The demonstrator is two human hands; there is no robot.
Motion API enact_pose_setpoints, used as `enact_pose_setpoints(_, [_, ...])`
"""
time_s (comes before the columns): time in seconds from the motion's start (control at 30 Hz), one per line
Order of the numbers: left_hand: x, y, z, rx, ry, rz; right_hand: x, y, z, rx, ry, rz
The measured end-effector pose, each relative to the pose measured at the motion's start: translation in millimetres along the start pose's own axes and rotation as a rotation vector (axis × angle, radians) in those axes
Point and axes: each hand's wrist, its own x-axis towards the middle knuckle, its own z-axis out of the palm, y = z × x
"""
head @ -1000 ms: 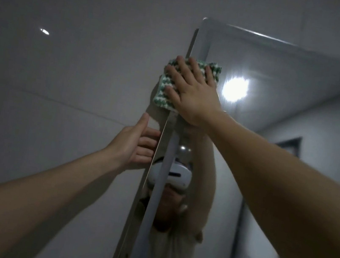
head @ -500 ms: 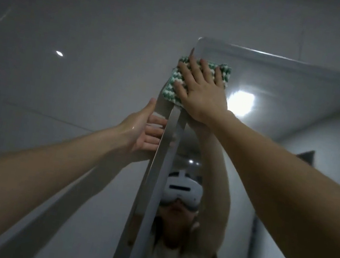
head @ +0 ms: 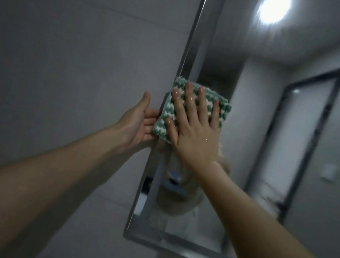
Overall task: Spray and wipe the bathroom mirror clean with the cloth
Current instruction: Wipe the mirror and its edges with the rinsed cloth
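A tall bathroom mirror [head: 215, 158] hangs on a grey tiled wall [head: 63, 67], its long axis running up and down, its left edge in the middle of the view. A folded green-and-white cloth [head: 217, 105] lies flat on the glass just inside that edge. The right hand [head: 189, 127] presses it there with straight, spread fingers, palm on the cloth. The left hand [head: 141, 122], relaxed and unclenched, holds nothing; its fingers touch the mirror's left edge just beside the cloth. Most unwiped glass probably lies right and below.

Dim, motion-blurred view; a ceiling lamp [head: 274, 6] glares in the mirror [head: 251, 141], edges smeared.
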Motion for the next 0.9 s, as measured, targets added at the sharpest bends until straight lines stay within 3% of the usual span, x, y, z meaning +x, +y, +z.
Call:
enact_pose_setpoints(0.33, [-42, -133, -34, 0.088, -0.001, -0.132, -183, -85, 27, -0.017, -0.075, -0.036])
enact_pose_setpoints(0.53, [-65, -193, -41, 0.081, -0.001, -0.122, -214, -99, 31, -0.037, -0.091, -0.015])
enact_pose_setpoints(0.63, [-70, -195, -36, 0.057, 0.032, -0.108, -215, -87, 26, -0.049, -0.106, -0.107])
enact_pose_setpoints(0.77, [-78, -203, -18, 0.011, 0.187, 0.012, -224, -51, 18, -0.068, -0.123, -0.308])
enact_pose_setpoints(0.9, [-87, -224, 3, 0.31, 0.385, 0.083, -239, -11, 7, -0.087, -0.13, -0.354])
